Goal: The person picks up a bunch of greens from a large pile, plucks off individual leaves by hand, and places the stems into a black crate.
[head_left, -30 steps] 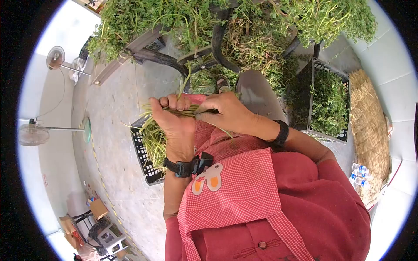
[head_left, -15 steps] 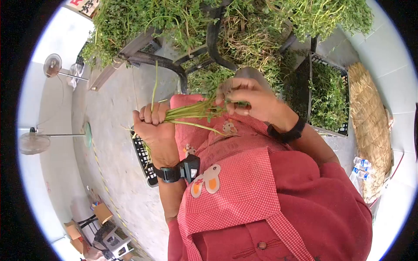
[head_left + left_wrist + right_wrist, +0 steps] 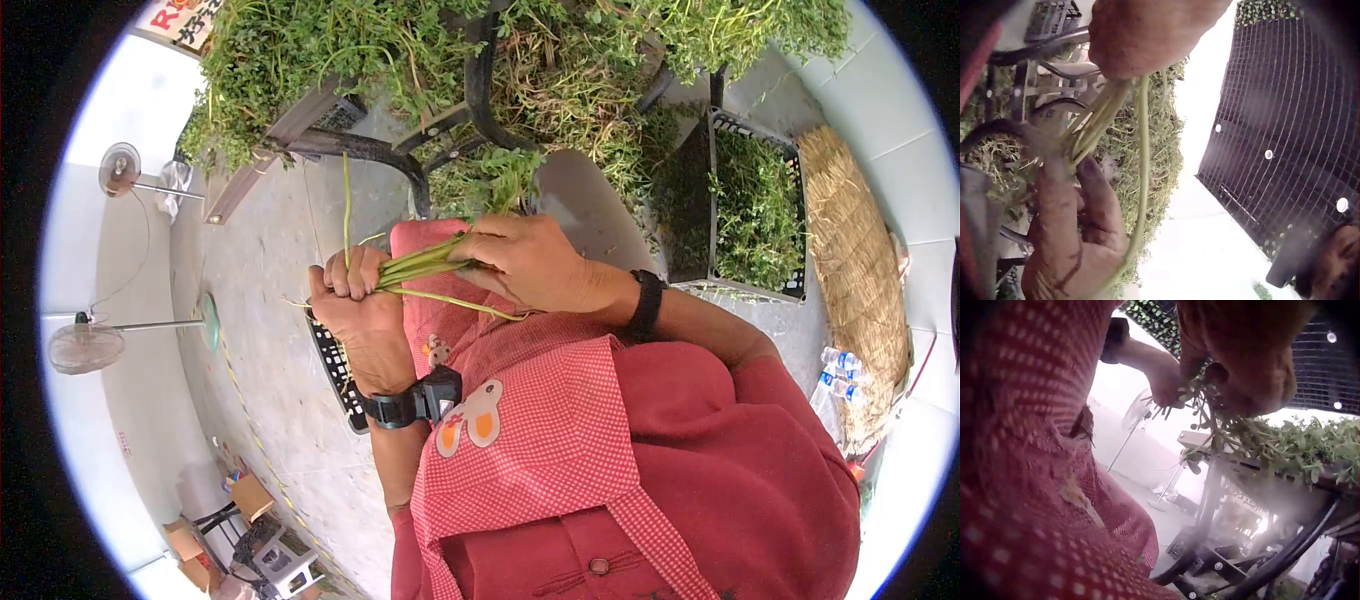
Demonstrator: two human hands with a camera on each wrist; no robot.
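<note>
The left hand (image 3: 355, 300) has its fingers curled round the cut ends of a bunch of green stems (image 3: 425, 265). The right hand (image 3: 525, 262) grips the same bunch at its leafy end, fingers wrapped over it, above the red checked apron (image 3: 540, 440).

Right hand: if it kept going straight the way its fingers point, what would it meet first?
Probably the left hand: the right hand points along the green stems both hold.
</note>
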